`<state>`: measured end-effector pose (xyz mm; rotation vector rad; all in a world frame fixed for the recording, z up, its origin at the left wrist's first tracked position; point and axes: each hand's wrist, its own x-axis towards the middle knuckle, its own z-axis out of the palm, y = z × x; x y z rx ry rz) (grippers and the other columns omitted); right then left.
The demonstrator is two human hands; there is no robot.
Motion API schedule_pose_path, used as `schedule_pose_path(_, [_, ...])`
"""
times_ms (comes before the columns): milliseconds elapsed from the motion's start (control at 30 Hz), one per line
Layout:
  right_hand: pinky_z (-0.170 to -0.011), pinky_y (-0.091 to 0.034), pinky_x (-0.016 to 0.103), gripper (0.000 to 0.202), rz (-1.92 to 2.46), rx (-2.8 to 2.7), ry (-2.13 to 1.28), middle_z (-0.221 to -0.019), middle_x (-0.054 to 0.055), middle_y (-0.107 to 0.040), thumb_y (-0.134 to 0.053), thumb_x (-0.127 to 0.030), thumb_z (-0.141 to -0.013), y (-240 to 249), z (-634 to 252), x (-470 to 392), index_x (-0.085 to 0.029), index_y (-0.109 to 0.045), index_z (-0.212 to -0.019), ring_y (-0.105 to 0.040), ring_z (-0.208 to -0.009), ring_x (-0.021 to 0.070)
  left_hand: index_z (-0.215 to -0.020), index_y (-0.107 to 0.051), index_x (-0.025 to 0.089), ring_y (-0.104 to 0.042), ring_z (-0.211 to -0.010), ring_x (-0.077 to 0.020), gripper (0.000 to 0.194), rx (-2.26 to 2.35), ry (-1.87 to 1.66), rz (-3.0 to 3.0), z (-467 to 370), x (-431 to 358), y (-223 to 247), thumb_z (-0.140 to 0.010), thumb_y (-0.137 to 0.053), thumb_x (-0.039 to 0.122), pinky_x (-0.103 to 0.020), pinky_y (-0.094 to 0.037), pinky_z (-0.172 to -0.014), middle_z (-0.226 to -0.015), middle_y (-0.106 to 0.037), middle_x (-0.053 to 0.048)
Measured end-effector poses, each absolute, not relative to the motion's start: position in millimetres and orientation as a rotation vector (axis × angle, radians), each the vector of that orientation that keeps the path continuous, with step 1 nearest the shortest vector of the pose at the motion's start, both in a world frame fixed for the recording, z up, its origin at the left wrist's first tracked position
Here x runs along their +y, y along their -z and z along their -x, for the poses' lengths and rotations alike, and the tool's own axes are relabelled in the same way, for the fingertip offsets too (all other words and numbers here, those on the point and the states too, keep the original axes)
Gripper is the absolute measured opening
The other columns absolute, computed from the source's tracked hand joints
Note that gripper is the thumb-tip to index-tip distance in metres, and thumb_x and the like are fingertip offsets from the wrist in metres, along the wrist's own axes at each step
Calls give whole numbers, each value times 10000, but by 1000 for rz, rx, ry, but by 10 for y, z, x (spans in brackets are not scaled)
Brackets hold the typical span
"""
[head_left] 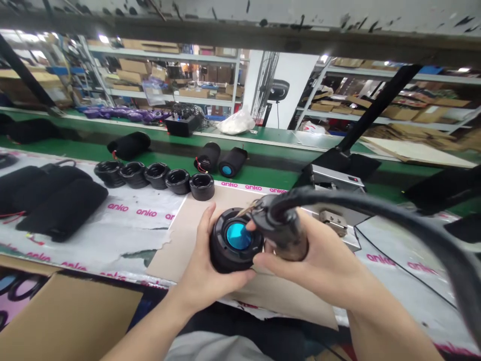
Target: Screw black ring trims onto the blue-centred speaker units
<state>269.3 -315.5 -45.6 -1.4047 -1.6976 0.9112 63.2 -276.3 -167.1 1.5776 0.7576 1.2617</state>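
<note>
A round black housing with a shiny blue disc in its middle faces up toward me. My left hand wraps around its left and near side, thumb along the near edge. In my right hand is a dark handheld tool with a thick black hose arching off to the right. The tool's front end lies over the upper right rim of the housing; whether it touches is hard to make out. My right fingertips are close to that rim. Beneath is a sheet of brown cardboard.
Several black rings stand in a row behind the cardboard. Black fabric-covered cylinders lie on the green belt. A metal device stands at right. Larger black pieces and an open carton are at left.
</note>
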Motion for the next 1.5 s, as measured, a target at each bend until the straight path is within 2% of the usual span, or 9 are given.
schedule_pose_path(100, [-624, -512, 233, 522, 1348, -1584, -991, -969, 3, -700, -908, -392, -820, 443, -2766, -3130, -229, -673, -1257, -580, -682, 101, -1699, -272, 374, -595, -1497, -377, 1240, 853, -1199, -1579, -620, -2771, 1670, -708, -1017, 400, -516, -517, -1243, -1656, -522, -118])
schedule_pose_path(300, [-607, -503, 217, 670, 1317, -1561, -1082, -888, -20, -679, -982, -362, -755, 471, -2780, -3087, -254, -679, -1343, -579, -713, 116, -1668, -335, 346, -585, -1512, -375, 1193, 917, -1247, -1495, -708, -2853, 1563, -694, -1021, 401, -521, -499, -1264, -1639, -546, -117])
schedule_pose_path(467, [-931, -622, 319, 662, 1237, -1504, -1095, -1024, 4, -748, -1016, -286, -674, 435, -2678, -3068, -269, -737, -1275, -714, -1064, 235, -1631, -349, 327, -555, -1546, -367, 1132, 899, -1333, -1468, -823, -2919, 1511, -722, -1007, 471, -467, -529, -1239, -1667, -522, -129])
schedule_pose_path(567, [-1060, -620, 399, 600, 1254, -1516, -1053, -954, 12, -745, -1018, -303, -673, 433, -2697, -3080, -246, -757, -1211, -715, -1176, 291, -1624, -368, 322, -542, -1553, -379, 1127, 932, -1336, -1466, -835, -2924, 1549, -712, -1011, 482, -483, -521, -1248, -1672, -513, -133])
schedule_pose_path(767, [-972, -647, 257, 709, 1238, -1540, -1030, -1291, 0, -760, -1017, -301, -719, 516, -2846, -3129, -305, -723, -1364, -753, -1125, 198, -1620, -377, 312, -572, -1514, -403, 1157, 952, -1314, -1513, -800, -2907, 1652, -672, -1028, 435, -553, -508, -1250, -1638, -527, -152])
schedule_pose_path(867, [-896, -650, 211, 709, 1224, -1518, -1097, -1260, -14, -766, -1004, -274, -739, 525, -2871, -3131, -319, -710, -1383, -763, -1039, 160, -1593, -409, 314, -602, -1483, -401, 1115, 949, -1305, -1527, -800, -2892, 1634, -669, -1024, 429, -535, -544, -1210, -1623, -541, -142])
schedule_pose_path(1100, [-953, -671, 365, 702, 1318, -1578, -1092, -1233, 37, -767, -1003, -305, -700, 520, -2831, -3083, -290, -747, -1354, -744, -1113, 277, -1571, -422, 324, -650, -1427, -376, 1070, 866, -1288, -1550, -817, -2881, 1619, -684, -1016, 395, -480, -583, -1157, -1599, -570, -125])
schedule_pose_path(1300, [-996, -671, 380, 624, 1363, -1627, -1104, -1270, -7, -766, -955, -240, -722, 528, -2784, -3070, -344, -777, -1312, -749, -1166, 279, -1571, -407, 331, -679, -1396, -369, 1060, 837, -1301, -1569, -818, -2891, 1684, -702, -1011, 394, -499, -591, -1163, -1565, -591, -134])
schedule_pose_path(1500, [-924, -709, 378, 659, 1222, -1471, -992, -1327, 68, -763, -1021, -315, -687, 470, -2884, -3118, -261, -766, -1292, -761, -1195, 316, -1705, -128, 389, -596, -1503, -387, 1304, 755, -1171, -1491, -737, -2851, 1650, -729, -990, 322, -567, -518, -1245, -1680, -469, -158])
